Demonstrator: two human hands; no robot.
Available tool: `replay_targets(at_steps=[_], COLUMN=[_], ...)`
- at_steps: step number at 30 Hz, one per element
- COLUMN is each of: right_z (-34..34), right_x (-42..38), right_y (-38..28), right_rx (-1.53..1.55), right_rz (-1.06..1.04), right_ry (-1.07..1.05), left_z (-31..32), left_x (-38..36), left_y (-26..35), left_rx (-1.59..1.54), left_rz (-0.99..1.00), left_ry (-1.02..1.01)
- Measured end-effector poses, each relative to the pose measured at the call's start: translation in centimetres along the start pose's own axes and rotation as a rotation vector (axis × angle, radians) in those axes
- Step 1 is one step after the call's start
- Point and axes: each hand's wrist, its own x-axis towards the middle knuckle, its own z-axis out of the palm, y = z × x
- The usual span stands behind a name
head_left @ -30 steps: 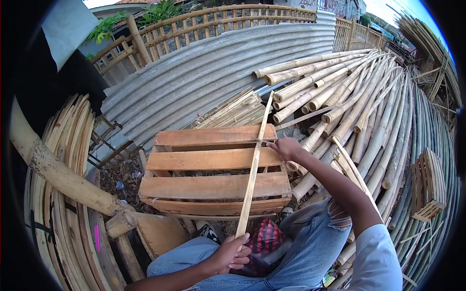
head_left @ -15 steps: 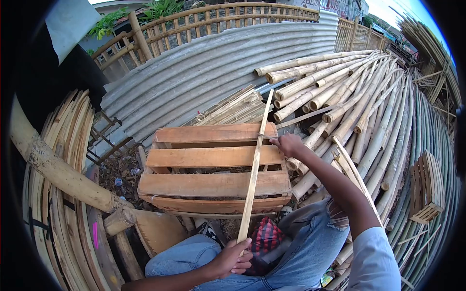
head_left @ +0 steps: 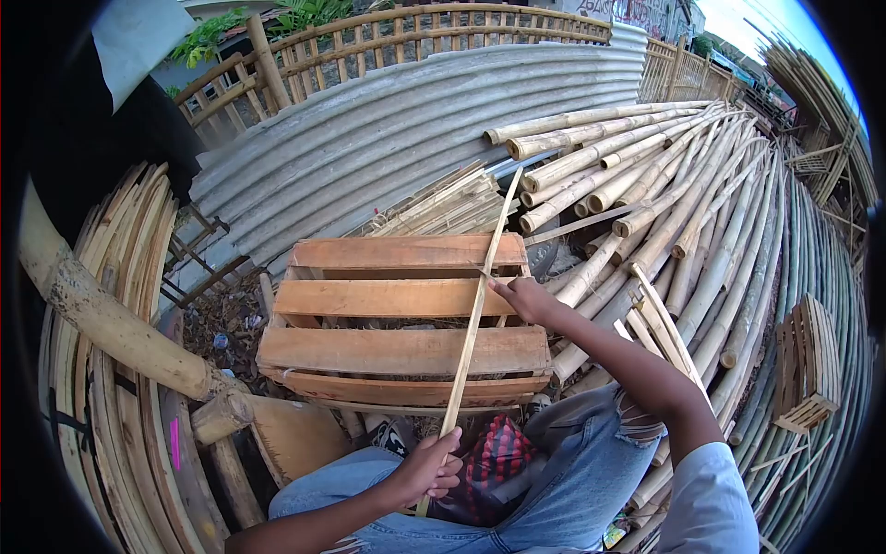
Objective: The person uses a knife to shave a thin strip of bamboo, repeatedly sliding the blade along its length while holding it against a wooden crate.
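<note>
A long, pale bamboo strip (head_left: pixel 468 355) slants upward from my lap across the slatted wooden crate (head_left: pixel 369 297). My left hand (head_left: pixel 426 471) is closed around its lower part, and the tail end sticks out below the fist. Closer to the far end, my right hand (head_left: pixel 524 300) is closed on what looks like a knife (head_left: pixel 484 270). Only a short, dark bit of the blade shows, lying across the strip; the handle is hidden in the fingers. The strip passes over the crate's top slats.
Bamboo poles (head_left: pixel 637 175) lie piled at the right, beside a small slatted crate (head_left: pixel 806 365). Split strips (head_left: pixel 434 208) lie behind the large crate. Corrugated sheeting (head_left: pixel 397 120) stands beyond. At the left are a thick bamboo post (head_left: pixel 120 314) and upright slats (head_left: pixel 120 415).
My right hand with the knife has moved down along the strip, toward me. The left hand has shifted slightly up and left, and more of the strip's lower end shows below it.
</note>
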Motion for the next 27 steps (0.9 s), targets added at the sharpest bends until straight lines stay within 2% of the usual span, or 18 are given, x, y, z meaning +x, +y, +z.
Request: replay_targets(at_steps=[1,2,3,5,6,8,15,19,20,27], right_z=[-0.5,-1.5,-1.3,-1.0,-1.6,-2.8,-2.4,-1.8,-1.8,-1.8], right_x=[0.4,0.5,0.5,0.4,0.3,0.0,0.6,0.5,0.4,0.0], right_y=[-1.2,-1.9,-2.0,-2.2,-2.5,-3.2,-3.9,-4.1,-4.5,-9.9], right_rx=[0.076,0.241,0.244,0.683,0.68,1.079,1.266,1.401,1.447,1.494], right_rz=[0.001,0.213,0.212,0.579,0.58,0.69,0.702,0.66,0.647,0.533], right_ry=[-0.034,-0.208,-0.205,-0.254,-0.252,-0.23,-0.199,-0.176,-0.188,-0.272], left_z=[-0.2,-0.3,-0.1,0.3,0.8,1.1,2.2,0.1,-0.9,-1.7], left_x=[0.2,0.3,0.4,0.6,0.5,0.5,0.8,2.2,2.9,3.5], left_y=[-0.4,-0.7,-1.1,-1.6,-1.7,-1.8,-2.5,-1.8,-1.5,1.9], left_rx=[-0.015,-0.01,-0.014,-0.017,-0.008,0.007,0.027,0.023,0.08,-0.142], left_rz=[0.01,0.009,0.014,0.021,0.012,0.001,-0.029,-0.1,-0.079,0.133], left_ry=[-0.004,-0.002,0.0,0.0,0.002,-0.03,-0.089,-0.183,-0.172,-0.07])
